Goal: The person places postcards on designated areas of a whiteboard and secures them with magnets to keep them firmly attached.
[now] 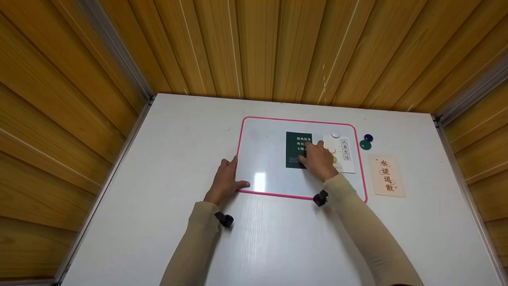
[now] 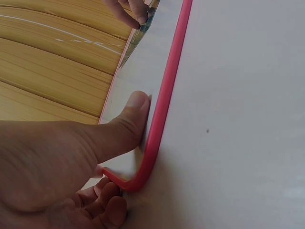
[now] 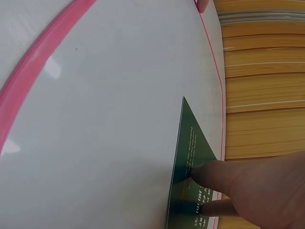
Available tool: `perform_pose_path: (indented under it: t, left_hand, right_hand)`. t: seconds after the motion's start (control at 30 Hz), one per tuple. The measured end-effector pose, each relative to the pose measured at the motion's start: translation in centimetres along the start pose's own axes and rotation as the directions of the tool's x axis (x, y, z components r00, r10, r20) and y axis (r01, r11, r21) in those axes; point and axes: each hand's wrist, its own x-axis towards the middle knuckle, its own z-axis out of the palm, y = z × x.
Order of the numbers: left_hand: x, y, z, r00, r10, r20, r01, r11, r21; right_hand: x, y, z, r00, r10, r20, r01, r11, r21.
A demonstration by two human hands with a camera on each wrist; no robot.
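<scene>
A whiteboard (image 1: pixel 262 155) with a pink rim lies on the white table. My left hand (image 1: pixel 225 178) grips its near left corner, thumb (image 2: pixel 136 105) on the board's face and fingers curled at the side edge. On the board's right half is a dark green card (image 1: pixel 293 153) with white lettering. My right hand (image 1: pixel 318 159) presses on that card, thumb and a finger (image 3: pixel 214 174) touching its printed face. Beside it, partly behind the hand, lies a white card (image 1: pixel 345 165) with boxed characters. A white round magnet (image 1: pixel 335 134) sits at its top, and a yellowish magnet (image 1: pixel 334 159) shows lower down.
Right of the board, a dark blue magnet (image 1: pixel 368 138) and a green magnet (image 1: pixel 365 145) lie together on the table (image 1: pixel 190 131). Below them is a pale pink card (image 1: pixel 387 175) with dark characters. Wood-patterned walls (image 1: pixel 254 51) enclose the table at the back and sides.
</scene>
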Motion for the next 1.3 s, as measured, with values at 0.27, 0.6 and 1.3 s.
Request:
perform_pose_path:
  t: [0.27,0.6,1.3]
  left_hand:
    - [-0.02,0.06,-0.08,1.0,-0.002,-0.002,0.002,1.0,0.006]
    - [0.04,-0.02,-0.05,1.0,-0.001,0.001,0.001,1.0,0.006]
    - [-0.08,0.05,-0.07,1.0,0.013,-0.006,-0.013,1.0,0.013]
  right_hand:
    - [-0.16,0.06,-0.11,1.0,0.0,0.003,0.0,1.0,0.019]
    - [-0.31,-0.2,-0.1,1.0,0.008,0.002,-0.008,1.0,0.022]
    - [-0.38,0.04,-0.13,1.0,-0.003,0.0,0.003,1.0,0.03]
